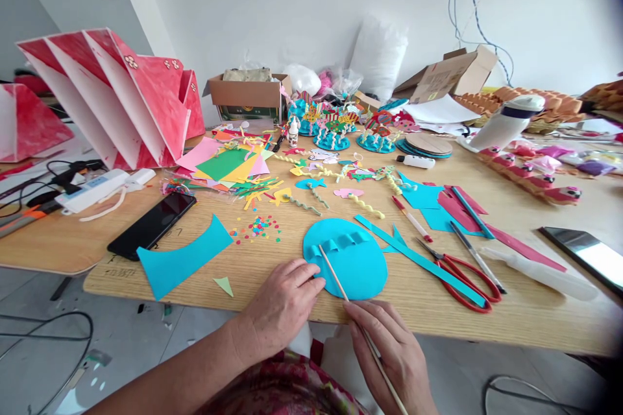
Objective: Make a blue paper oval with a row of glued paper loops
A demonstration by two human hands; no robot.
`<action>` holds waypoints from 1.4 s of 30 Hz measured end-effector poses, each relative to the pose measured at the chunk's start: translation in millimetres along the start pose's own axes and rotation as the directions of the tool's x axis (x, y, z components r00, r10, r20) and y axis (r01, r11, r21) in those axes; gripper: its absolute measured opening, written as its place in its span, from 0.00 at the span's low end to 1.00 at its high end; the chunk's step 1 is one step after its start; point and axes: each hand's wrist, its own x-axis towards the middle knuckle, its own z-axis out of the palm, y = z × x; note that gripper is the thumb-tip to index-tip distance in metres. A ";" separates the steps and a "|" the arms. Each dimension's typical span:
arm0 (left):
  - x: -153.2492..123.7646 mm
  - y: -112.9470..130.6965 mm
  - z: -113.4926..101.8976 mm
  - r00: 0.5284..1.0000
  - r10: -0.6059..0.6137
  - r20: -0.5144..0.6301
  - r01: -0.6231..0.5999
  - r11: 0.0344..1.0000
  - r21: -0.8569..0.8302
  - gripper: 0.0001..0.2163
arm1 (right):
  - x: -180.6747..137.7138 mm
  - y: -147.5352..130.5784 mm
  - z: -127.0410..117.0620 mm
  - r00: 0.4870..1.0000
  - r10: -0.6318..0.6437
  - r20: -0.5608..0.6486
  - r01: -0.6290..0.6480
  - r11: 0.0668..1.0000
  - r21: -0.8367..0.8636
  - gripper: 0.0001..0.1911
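Note:
A blue disc (357, 275) lies near the front edge of the table, with a blue paper strip (345, 240) standing in small folded loops across it. At the disc's left edge, my left hand (287, 295) presses its curled fingers down beside the strip's end. My right hand (389, 343) is closed round a thin wooden stick (332, 269), whose tip touches the strip's left part. To the right are a long blue strip (423, 262), red-handled scissors (467, 275) partly under it, and a red pen (411, 217). A curved blue offcut (187, 256) lies left.
A black phone (153, 224) and coloured paper dots (257, 228) lie left. Behind are paper sheets (226, 162), a glue bottle (293, 133) and decorated blue discs (331, 139). A second phone (586, 253) and a white bottle (509, 120) are right.

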 end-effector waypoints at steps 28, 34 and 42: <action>0.6 -0.1 1.2 1.000 0.017 -0.021 -0.016 0.999 0.028 0.10 | 2.4 -4.5 -4.4 1.000 -0.020 -0.024 0.019 0.999 -0.044 0.12; 0.0 0.6 0.6 0.999 0.018 -0.037 -0.016 0.999 0.038 0.10 | 2.5 -3.2 -4.2 1.000 -0.017 -0.012 0.016 0.998 -0.056 0.13; -1.0 -0.4 2.5 1.000 0.014 -0.023 -0.014 0.999 0.031 0.10 | 2.9 -3.5 -4.8 1.000 -0.008 -0.028 0.007 0.999 -0.044 0.14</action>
